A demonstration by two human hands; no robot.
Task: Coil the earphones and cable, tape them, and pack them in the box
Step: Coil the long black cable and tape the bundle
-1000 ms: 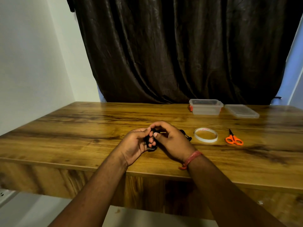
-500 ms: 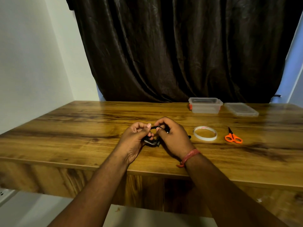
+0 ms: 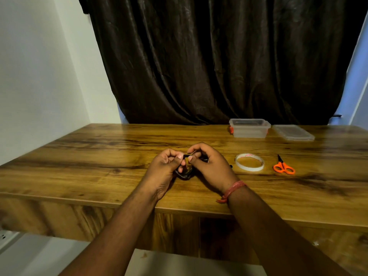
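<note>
Earphones coiled between both hands

Earphones (image 3: 184, 172) sit low over the counter (image 3: 99, 156) — I see my left hand (image 3: 162, 168) and right hand (image 3: 211, 166) each pinching the black coil. Tape roll (image 3: 249, 162), scissors (image 3: 282, 166), open box (image 3: 249, 128) lie to the right.

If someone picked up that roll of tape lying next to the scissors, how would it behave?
The tape roll is a thin ring lying flat on the table, so it probably feels light and stiff. Flat, it should stay put; stood on edge it would likely roll. Its low rim may be fiddly to pinch.

one box (image 3: 249, 128), one lid (image 3: 292, 132), one tape roll (image 3: 249, 162), one scissors (image 3: 283, 166)
</note>
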